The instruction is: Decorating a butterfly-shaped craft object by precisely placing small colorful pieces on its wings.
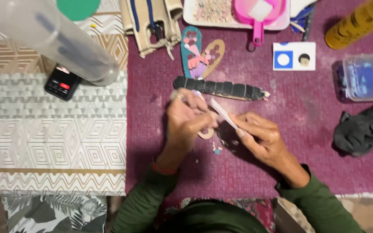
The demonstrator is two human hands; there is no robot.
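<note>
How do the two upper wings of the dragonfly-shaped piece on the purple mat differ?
The left wing is teal and largely covered with pink, purple and pale mosaic bits; the right wing is bare tan wood with only a few bits near its base. The left wing stands nearly upright and reaches farther up; the right wing tilts to the right. Both meet the dark tiled body.
</note>
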